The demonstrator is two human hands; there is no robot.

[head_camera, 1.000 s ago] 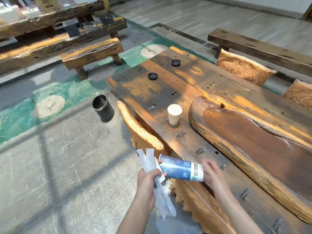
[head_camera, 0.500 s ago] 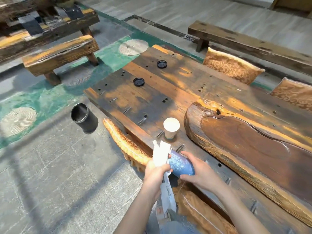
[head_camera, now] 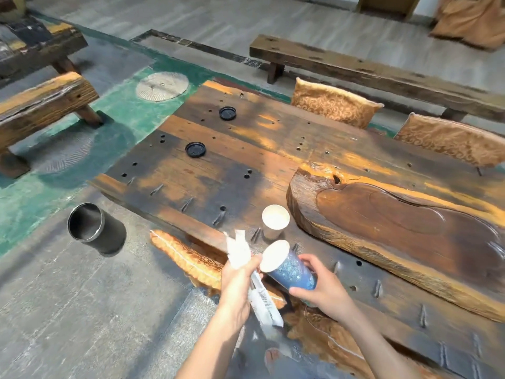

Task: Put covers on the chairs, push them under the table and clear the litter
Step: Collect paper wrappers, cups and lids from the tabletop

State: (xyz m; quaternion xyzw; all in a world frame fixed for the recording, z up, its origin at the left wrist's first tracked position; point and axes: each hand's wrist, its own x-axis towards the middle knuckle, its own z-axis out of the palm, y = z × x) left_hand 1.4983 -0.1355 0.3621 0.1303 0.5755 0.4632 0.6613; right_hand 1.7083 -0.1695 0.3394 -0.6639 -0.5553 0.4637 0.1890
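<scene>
My right hand [head_camera: 321, 288] grips a blue paper cup [head_camera: 289, 268], tilted with its white mouth pointing up and left. My left hand [head_camera: 237, 277] is closed around several white paper wrappers [head_camera: 255, 283] that stick out above and below the fist, right beside the cup's mouth. A second, white paper cup [head_camera: 275, 221] stands upright on the dark wooden table [head_camera: 205, 170] just beyond my hands. Two black cup lids [head_camera: 195, 149] [head_camera: 227, 113] lie further out on the table. Gold-covered chairs are tucked in: one below my hands [head_camera: 191, 258], two on the far side [head_camera: 334, 103] [head_camera: 451, 142].
A black cylindrical bin [head_camera: 94, 229] stands open on the grey floor left of the table. A carved wooden tea tray [head_camera: 410, 228] fills the table's right part. Heavy wooden benches sit at the left [head_camera: 41, 102] and along the back [head_camera: 369, 72]. Gold cloth [head_camera: 470, 20] lies at the top right.
My right hand has turned the blue cup from lying sideways to mouth up, held lower on its body. My view has shifted left and forward; the wrappers stay in my left hand.
</scene>
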